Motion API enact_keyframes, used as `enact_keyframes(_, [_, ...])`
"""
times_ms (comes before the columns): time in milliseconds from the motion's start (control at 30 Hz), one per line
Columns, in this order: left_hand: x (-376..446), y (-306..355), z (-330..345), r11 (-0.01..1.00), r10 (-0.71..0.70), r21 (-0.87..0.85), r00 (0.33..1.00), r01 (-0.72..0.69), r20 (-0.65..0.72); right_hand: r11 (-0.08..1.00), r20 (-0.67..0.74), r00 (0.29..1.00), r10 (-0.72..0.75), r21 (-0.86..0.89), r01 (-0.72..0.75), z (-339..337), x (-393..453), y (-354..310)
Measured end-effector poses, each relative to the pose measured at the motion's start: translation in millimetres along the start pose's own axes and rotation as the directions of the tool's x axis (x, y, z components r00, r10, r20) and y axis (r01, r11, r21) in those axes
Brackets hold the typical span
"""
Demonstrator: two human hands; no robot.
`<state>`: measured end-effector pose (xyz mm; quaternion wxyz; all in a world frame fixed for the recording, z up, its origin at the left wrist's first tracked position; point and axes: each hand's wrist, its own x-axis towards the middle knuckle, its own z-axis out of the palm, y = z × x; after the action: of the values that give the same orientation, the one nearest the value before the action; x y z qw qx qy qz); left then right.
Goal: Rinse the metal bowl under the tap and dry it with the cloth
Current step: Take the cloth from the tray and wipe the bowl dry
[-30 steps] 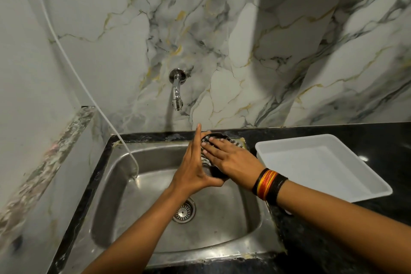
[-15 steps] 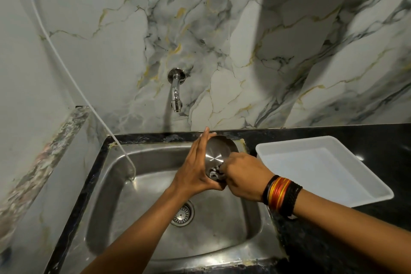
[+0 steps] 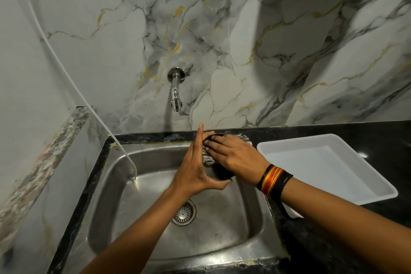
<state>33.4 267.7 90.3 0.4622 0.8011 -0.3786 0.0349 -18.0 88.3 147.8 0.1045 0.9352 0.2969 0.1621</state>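
Observation:
A small metal bowl (image 3: 219, 176) is held on edge above the right side of the steel sink (image 3: 155, 207), mostly hidden between my hands. My left hand (image 3: 195, 167) cups its left side with fingers straight up and thumb under the rim. My right hand (image 3: 233, 155) lies flat inside the bowl, pressing a striped grey cloth (image 3: 208, 159) against it. Part of the cloth shows behind my right hand by the counter. The chrome tap (image 3: 176, 93) juts from the marble wall above the sink; no water runs from it.
A white plastic tray (image 3: 355, 187) sits on the black counter (image 3: 378, 131) right of the sink. A thin white hose (image 3: 66, 69) hangs down the left wall into the basin. The drain strainer (image 3: 183, 212) lies under my left forearm.
Half a second ago my right hand was bunched low in the bowl, whose shiny inside showed. Now that hand has spread flat across the bowl with the cloth, covering it.

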Motion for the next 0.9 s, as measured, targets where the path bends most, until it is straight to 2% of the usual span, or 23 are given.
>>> enact_keyframes(133, [3,1,-4,0.999,-0.029,-0.019,0.999,0.029,-0.036,0.998,-0.072,0.995,0.067,-0.01,-0.068,-2,-15,-1])
enact_keyframes(300, [1,-2,-4,1.0,-0.007,0.019,0.999,0.006,0.049,0.939,0.208,0.969,0.136,0.284,-0.193,-14,-17,-14])
enact_keyframes(400, [-2,-5,-2,1.0,-0.029,0.013,0.999,0.029,0.03,0.848,0.228,0.964,0.14,0.475,-0.236,-10,-17,-15])
enact_keyframes(467, [-1,-7,-5,1.0,-0.019,0.025,0.999,0.018,0.027,0.833,0.207,0.973,0.103,0.516,-0.198,-6,-17,-16])
enact_keyframes(600, [1,-6,-9,0.999,-0.014,0.037,1.0,0.014,0.01,0.865,0.189,0.982,0.019,0.49,-0.111,-7,-10,-13])
enact_keyframes(700, [3,-3,-10,0.999,-0.037,0.023,0.999,0.037,-0.001,0.922,0.211,0.977,-0.018,0.382,-0.065,2,-1,-8])
enact_keyframes(833, [5,-2,-8,0.998,-0.045,0.044,0.999,0.046,-0.017,0.975,0.285,0.949,0.138,0.129,-0.18,6,10,-12])
enact_keyframes(900, [6,-3,-8,0.998,-0.043,0.052,0.999,0.044,-0.02,0.981,0.294,0.938,0.185,-0.007,-0.192,2,14,-18])
